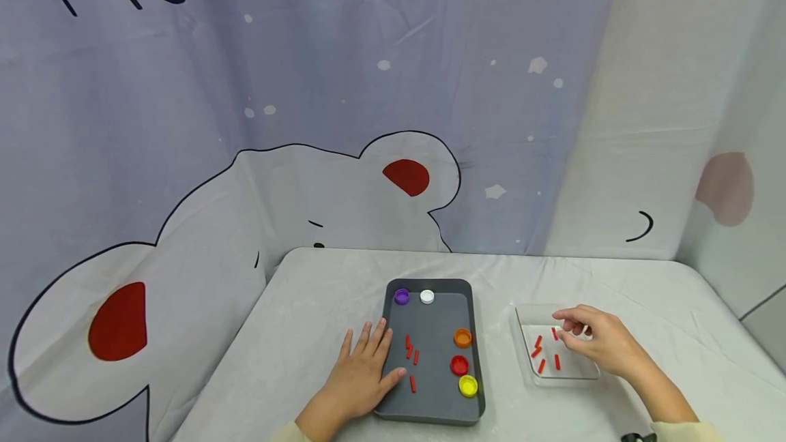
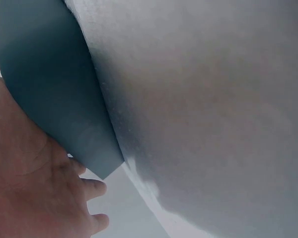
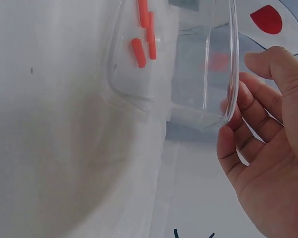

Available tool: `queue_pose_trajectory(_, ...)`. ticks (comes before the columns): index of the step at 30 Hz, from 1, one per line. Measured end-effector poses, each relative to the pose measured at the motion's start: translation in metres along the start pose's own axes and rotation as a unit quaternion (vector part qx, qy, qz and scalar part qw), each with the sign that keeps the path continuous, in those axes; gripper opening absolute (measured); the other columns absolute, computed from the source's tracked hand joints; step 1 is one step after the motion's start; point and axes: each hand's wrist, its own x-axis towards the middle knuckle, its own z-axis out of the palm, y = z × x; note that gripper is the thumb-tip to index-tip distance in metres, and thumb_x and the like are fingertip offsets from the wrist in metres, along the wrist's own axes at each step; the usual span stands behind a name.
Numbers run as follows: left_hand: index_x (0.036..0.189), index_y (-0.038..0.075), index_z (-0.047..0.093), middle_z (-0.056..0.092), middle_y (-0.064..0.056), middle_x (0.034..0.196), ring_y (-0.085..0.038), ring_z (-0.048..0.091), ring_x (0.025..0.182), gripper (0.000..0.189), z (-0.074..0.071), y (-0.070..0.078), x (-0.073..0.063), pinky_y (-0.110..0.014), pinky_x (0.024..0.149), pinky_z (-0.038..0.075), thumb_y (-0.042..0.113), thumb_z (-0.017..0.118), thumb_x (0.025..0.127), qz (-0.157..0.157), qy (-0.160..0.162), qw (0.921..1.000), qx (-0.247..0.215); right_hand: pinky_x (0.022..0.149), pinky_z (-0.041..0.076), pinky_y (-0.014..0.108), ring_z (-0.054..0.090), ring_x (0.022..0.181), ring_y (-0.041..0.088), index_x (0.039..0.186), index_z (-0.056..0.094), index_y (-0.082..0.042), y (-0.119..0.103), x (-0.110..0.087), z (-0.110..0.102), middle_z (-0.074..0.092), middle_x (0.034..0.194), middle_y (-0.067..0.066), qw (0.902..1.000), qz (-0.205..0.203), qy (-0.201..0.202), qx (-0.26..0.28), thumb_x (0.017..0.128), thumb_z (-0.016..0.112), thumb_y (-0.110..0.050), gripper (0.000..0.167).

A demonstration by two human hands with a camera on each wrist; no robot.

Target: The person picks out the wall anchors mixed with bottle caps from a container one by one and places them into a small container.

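Note:
My left hand [image 1: 362, 374] lies with fingers spread over the left edge of a dark grey tray [image 1: 439, 401]. In the left wrist view, its palm [image 2: 25, 173] is beside the tray's wall [image 2: 49, 84]. My right hand [image 1: 604, 340] hovers over a clear plastic box [image 1: 580, 372], fingers loosely bent and thumb apart from them. Several short red sticks [image 1: 542, 365] lie in the box. The right wrist view shows the fingers [image 3: 256, 116] close to the box's rim [image 3: 233, 64], nothing between thumb and fingers. More red sticks [image 1: 413, 384] lie on the tray's left half.
Small round caps stand in the tray: purple [image 1: 402, 297] and white [image 1: 427, 297] at the far end, orange [image 1: 462, 337], red [image 1: 459, 365] and yellow [image 1: 468, 386] along the right side. A white cloth [image 1: 331, 292] covers the table; a printed curtain [image 1: 344, 87] hangs behind.

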Motion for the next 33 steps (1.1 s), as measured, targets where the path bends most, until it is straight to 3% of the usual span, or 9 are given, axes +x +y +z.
queue_pose_trajectory(8,0.157,0.004,0.036,0.025,-0.013,0.167,-0.039,0.022,0.153,0.077,0.001,0.000,0.000,-0.064,0.120,0.012,0.059,0.041,0.103,0.000,0.003,1.0000,0.005,0.064,0.045,0.017,0.055,0.071,0.001,0.100,0.076,-0.009,-0.004,0.001,0.003,0.060,0.080,-0.020,1.0000,-0.005,0.001,0.008,0.075,0.081,0.005,0.029)
queue_pose_trajectory(15,0.157,0.004,0.036,0.025,-0.013,0.167,-0.039,0.021,0.153,0.077,0.000,0.000,0.000,-0.064,0.120,0.012,0.059,0.041,0.103,-0.001,0.002,1.0000,0.005,0.063,0.047,0.022,0.056,0.072,0.002,0.101,0.076,-0.006,-0.022,0.012,0.021,0.061,0.081,-0.019,0.9989,-0.032,-0.014,0.030,0.076,0.080,0.006,0.028)
queue_pose_trajectory(26,0.157,0.004,0.035,0.024,-0.013,0.167,-0.040,0.021,0.153,0.077,-0.001,0.000,0.000,-0.064,0.120,0.012,0.059,0.040,0.104,-0.002,-0.002,1.0000,0.003,0.066,0.052,0.028,0.057,0.074,0.008,0.105,0.075,-0.013,-0.052,0.033,0.053,0.059,0.083,-0.019,0.9946,-0.030,-0.083,0.053,0.085,0.079,-0.006,0.022)
queue_pose_trajectory(33,0.156,0.002,0.038,0.027,-0.016,0.165,-0.043,0.023,0.151,0.076,0.002,-0.001,0.000,-0.066,0.118,0.013,0.057,0.043,0.103,0.006,0.013,0.9999,-0.009,0.071,0.053,0.030,0.058,0.078,0.009,0.106,0.075,-0.008,-0.072,0.044,0.076,0.060,0.084,-0.014,0.9883,-0.040,-0.128,0.074,0.086,0.078,-0.007,0.021)
